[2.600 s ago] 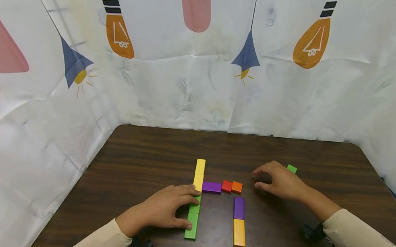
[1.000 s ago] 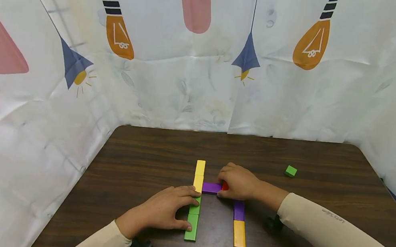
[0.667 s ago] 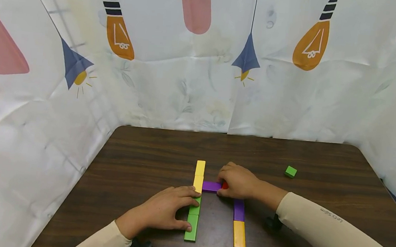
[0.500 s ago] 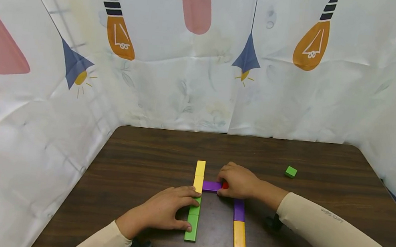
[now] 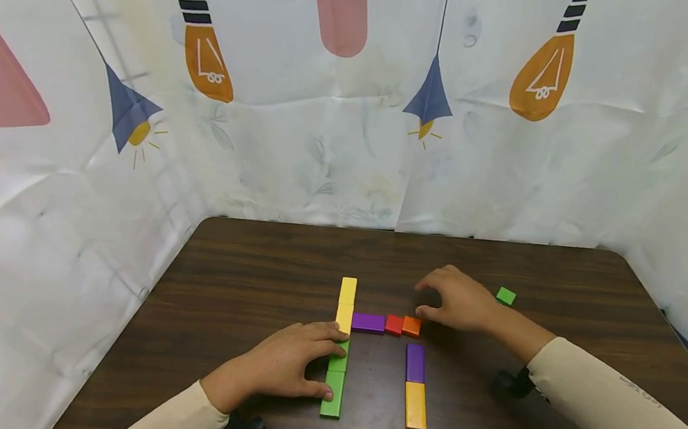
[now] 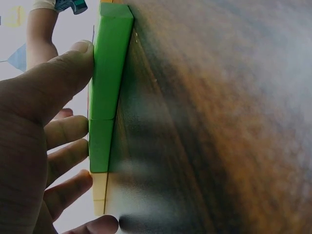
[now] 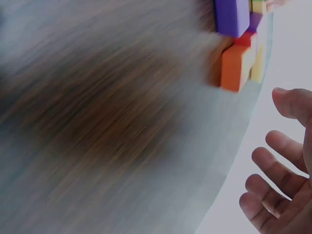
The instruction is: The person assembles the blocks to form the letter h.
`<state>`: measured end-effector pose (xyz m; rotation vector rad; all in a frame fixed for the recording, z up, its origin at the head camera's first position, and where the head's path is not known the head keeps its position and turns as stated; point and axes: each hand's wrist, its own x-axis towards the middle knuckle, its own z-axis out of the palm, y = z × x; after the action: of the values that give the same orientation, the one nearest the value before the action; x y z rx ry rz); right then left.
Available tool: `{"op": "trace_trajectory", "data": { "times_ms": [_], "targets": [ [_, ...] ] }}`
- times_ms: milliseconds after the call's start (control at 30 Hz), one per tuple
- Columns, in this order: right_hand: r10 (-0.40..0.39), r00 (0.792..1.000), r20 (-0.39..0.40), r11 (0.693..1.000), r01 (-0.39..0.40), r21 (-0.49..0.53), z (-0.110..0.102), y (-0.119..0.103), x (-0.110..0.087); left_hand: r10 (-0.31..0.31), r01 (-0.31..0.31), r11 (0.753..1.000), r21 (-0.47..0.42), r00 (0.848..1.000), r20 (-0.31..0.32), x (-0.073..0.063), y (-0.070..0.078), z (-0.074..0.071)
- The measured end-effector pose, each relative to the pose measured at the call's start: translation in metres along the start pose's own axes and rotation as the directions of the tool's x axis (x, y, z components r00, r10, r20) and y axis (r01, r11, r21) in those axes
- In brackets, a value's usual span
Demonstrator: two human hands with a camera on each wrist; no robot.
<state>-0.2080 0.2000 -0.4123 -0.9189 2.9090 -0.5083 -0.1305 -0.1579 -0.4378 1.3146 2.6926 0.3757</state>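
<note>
My left hand (image 5: 287, 361) rests with spread fingers on a straight column of blocks. The thumb touches the nearer green block (image 5: 332, 403), and the fingertips lie over the farther green block (image 5: 339, 363) and the lower yellow block (image 5: 344, 312). Rightward from the column runs a purple block (image 5: 368, 323), then a small red block (image 5: 394, 325) and a small orange block (image 5: 411, 326), side by side. My right hand (image 5: 463, 302) hovers right of the orange block, fingers loosely bent around nothing; the right wrist view shows its fingertips (image 7: 263, 158) apart from the blocks.
Below the orange block, a second purple block (image 5: 414, 363) and a yellow-orange block (image 5: 414, 407) lie end to end, with a gap above them. A loose green cube (image 5: 506, 295) sits beyond my right wrist. Patterned white cloth (image 5: 325, 150) hangs behind the brown table (image 5: 264, 255).
My right hand came in over the red and orange blocks, stayed there, then let go and drew back to the right, uncovering them. My left hand has stayed in place.
</note>
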Motion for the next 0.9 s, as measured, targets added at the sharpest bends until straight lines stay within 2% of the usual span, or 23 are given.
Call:
{"op": "trace_trajectory", "data": {
  "times_ms": [200, 500, 900],
  "targets": [
    [0.043, 0.999, -0.028, 0.999, -0.043, -0.004, -0.004, 0.021, -0.016, 0.002, -0.002, 1.0, 0.002, 1.0, -0.001, 0.0, 0.0, 0.0],
    [0.157, 0.985, -0.067, 0.988, -0.158, -0.001, -0.012, 0.048, -0.045, 0.004, -0.004, 1.0, 0.007, 1.0, -0.004, 0.0, -0.001, 0.001],
    [0.207, 0.974, -0.094, 0.978, -0.207, 0.015, -0.018, 0.081, -0.076, 0.007, -0.007, 1.0, 0.0, 1.0, -0.007, -0.001, 0.0, 0.001]
  ]
}}
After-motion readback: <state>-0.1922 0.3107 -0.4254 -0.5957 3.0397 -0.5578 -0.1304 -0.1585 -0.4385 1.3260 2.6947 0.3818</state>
